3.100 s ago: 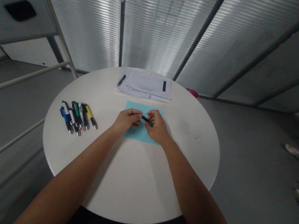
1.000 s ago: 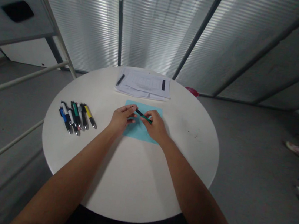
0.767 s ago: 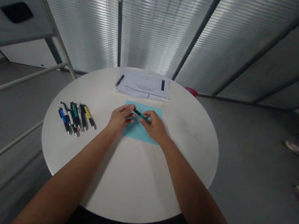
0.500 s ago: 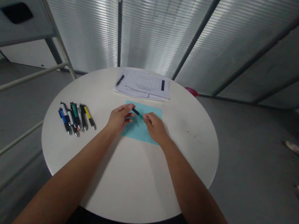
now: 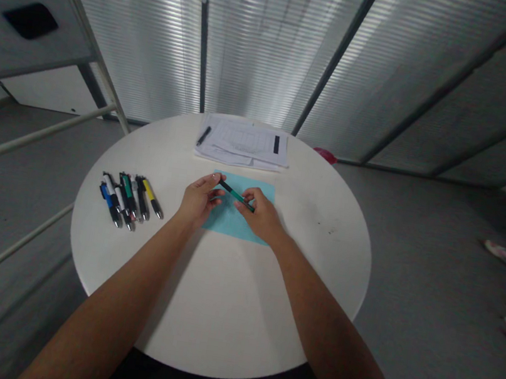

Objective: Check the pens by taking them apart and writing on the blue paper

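Observation:
A green and black pen [image 5: 234,193] slants between my two hands, above a light blue sheet [image 5: 232,227] on the round white table [image 5: 216,310]. My left hand [image 5: 201,198] pinches the pen's black end between thumb and finger, its other fingers loosely curled. At the opposite end, the thumb and fingers of my right hand [image 5: 261,213] close around the pen near its dark tip. Left of my left hand lies a group of pens [image 5: 130,200] in blue, white, green, black and yellow, close together.
Behind the blue sheet sits a stack of printed papers [image 5: 245,147] with a black pen [image 5: 203,136] on it. Small dark specks mark the table's right side. White rails [image 5: 32,141] stand at the left, and someone's feet [image 5: 505,252] show at the far right.
My right hand's fingers have shifted and loosened, so more of the pen's green part and its dark end now show. My left hand keeps its pinch nearly in place.

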Motion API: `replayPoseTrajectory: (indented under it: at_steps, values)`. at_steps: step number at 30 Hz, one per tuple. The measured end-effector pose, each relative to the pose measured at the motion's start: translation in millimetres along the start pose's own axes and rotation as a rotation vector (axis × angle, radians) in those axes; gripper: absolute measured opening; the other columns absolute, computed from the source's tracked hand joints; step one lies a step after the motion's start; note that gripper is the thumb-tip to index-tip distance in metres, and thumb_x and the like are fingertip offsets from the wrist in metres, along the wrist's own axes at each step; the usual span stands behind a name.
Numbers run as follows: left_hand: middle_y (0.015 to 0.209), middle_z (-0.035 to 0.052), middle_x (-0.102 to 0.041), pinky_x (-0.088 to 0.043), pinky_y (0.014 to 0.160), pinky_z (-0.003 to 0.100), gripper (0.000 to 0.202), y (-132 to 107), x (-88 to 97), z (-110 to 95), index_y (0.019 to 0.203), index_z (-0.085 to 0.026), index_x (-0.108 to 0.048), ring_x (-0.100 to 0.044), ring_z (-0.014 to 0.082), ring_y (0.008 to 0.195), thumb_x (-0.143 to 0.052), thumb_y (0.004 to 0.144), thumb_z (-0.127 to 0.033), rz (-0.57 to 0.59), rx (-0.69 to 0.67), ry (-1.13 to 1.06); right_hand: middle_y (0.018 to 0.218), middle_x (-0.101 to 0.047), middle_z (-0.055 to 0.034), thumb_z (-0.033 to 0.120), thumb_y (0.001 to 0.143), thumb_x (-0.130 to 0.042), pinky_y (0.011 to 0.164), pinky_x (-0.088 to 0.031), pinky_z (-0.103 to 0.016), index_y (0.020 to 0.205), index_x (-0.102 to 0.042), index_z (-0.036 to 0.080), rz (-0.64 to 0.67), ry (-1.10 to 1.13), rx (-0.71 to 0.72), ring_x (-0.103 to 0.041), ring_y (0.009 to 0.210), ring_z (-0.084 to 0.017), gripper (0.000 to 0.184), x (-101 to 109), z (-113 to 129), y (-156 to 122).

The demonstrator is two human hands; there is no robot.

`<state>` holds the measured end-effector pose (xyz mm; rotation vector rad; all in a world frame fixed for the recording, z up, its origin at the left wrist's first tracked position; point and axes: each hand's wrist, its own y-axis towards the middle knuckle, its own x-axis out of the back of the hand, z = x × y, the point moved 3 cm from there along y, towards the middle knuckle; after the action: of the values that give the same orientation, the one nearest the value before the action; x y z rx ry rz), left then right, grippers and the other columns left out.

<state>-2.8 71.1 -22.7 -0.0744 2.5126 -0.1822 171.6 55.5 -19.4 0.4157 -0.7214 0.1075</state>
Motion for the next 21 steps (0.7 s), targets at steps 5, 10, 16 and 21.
replayPoseTrajectory:
  at_steps: [5,10,16,21]
  values:
    - [0.110,0.0058,-0.067,-0.046,0.044,0.016,0.026,1.7,2.1,-1.1,0.092,-0.017,-0.071,-0.059,0.0052,0.059,-0.077,0.071,-0.031,-0.014,0.005,-0.010,0.095,-0.059,-0.0047,0.040,0.094,-0.046,0.078,-0.043,-0.031,0.092,-0.059,0.023,0.000,-0.056,0.094,-0.057,0.090,-0.018,0.021,1.6,2.0,2.1]
    - [0.109,0.0059,-0.068,-0.046,0.043,0.016,0.024,0.4,1.6,-2.3,0.091,-0.017,-0.071,-0.059,0.0052,0.058,-0.077,0.071,-0.029,-0.011,0.005,-0.030,0.079,-0.061,-0.0011,0.044,0.098,-0.033,0.069,-0.042,-0.030,0.099,-0.057,0.023,0.060,-0.018,0.005,-0.058,0.072,-0.016,0.031,1.1,2.9,-0.4]
    - [0.109,0.0054,-0.068,-0.046,0.044,0.015,0.025,1.5,3.1,-3.4,0.091,-0.018,-0.071,-0.058,0.0049,0.058,-0.077,0.071,-0.030,-0.019,0.005,-0.056,0.092,-0.063,-0.0019,0.043,0.088,-0.056,0.072,-0.043,-0.029,0.095,-0.056,0.023,0.014,-0.042,0.010,-0.059,0.080,-0.016,0.021,0.2,2.1,-0.4]
    - [0.107,0.0045,-0.069,-0.044,0.044,0.015,0.026,0.4,1.1,-3.8,0.090,-0.019,-0.070,-0.056,0.0045,0.057,-0.079,0.068,-0.031,0.003,0.009,-0.063,0.095,-0.063,-0.0041,0.038,0.095,-0.044,0.079,-0.043,-0.031,0.097,-0.058,0.022,0.013,-0.036,0.065,-0.058,0.088,-0.018,0.022,3.1,3.3,1.4]
